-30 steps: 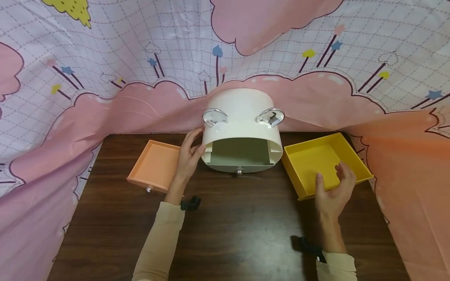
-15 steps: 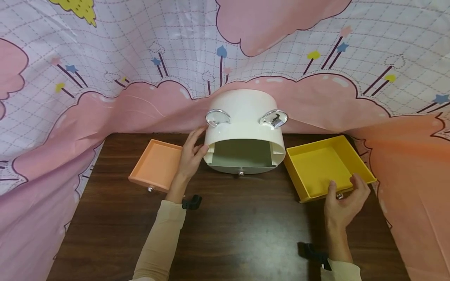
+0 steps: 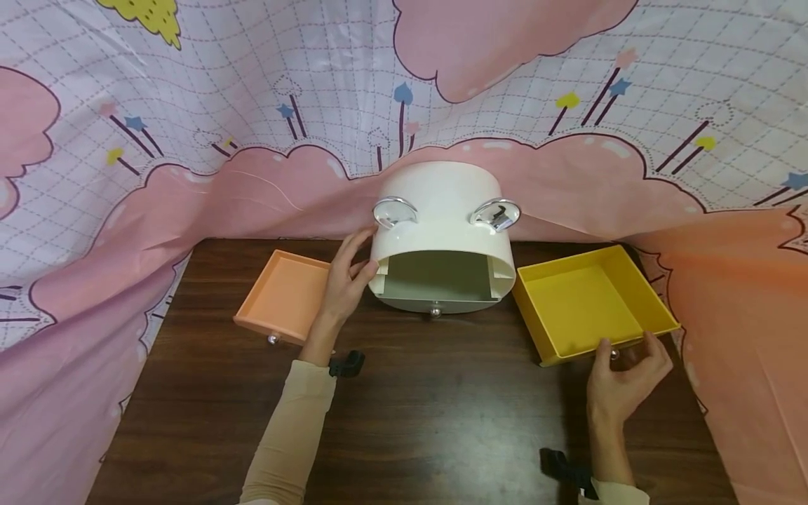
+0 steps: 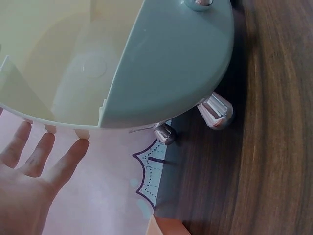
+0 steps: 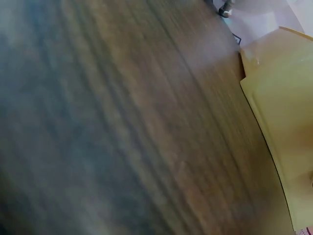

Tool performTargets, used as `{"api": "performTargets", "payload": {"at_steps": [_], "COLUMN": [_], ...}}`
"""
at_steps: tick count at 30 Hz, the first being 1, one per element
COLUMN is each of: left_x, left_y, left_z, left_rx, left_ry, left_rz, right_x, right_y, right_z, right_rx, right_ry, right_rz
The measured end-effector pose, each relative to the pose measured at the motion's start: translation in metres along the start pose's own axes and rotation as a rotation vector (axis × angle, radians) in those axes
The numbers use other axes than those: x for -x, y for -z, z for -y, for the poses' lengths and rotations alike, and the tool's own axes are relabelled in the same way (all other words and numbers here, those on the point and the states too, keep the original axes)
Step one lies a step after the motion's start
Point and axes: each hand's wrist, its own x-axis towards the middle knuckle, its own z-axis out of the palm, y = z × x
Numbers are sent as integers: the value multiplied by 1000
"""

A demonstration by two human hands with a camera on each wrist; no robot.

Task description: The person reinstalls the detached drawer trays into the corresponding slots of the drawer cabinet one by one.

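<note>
On dark wood table (image 3: 429, 407), yellow square drawer (image 3: 587, 301), shallow, empty, small silver knob (image 3: 614, 354)

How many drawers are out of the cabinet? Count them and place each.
2. The orange drawer lies left of the white cabinet; the yellow drawer lies right, its front at the right hand. A third stays inside.

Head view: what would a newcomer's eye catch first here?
The white round cabinet at the table's back edge, its upper slot gaping open, with the left hand pressed against its side. Flanking it lie two pulled-out drawers: the orange drawer on the left, and the yellow drawer whose front the right hand grips.
</note>
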Motion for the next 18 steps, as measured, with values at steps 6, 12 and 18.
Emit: {"api": "performTargets", "payload": {"at_steps": [6, 12, 18], "left_x": [0, -2, -1], "left_y": [0, 1, 1], "left_z": [-1, -4, -3], "left_rx": [-1, -12, -6], "left_ry": [-5, 11, 17], "left_rz": [5, 12, 12], "right_x": [2, 2, 0], "right_y": [1, 1, 2], "right_z": [-2, -2, -4], "right_rx": [-170, -136, -127], "right_ry": [-246, -365, -463], "right_rz": [-13, -44, -49]}}
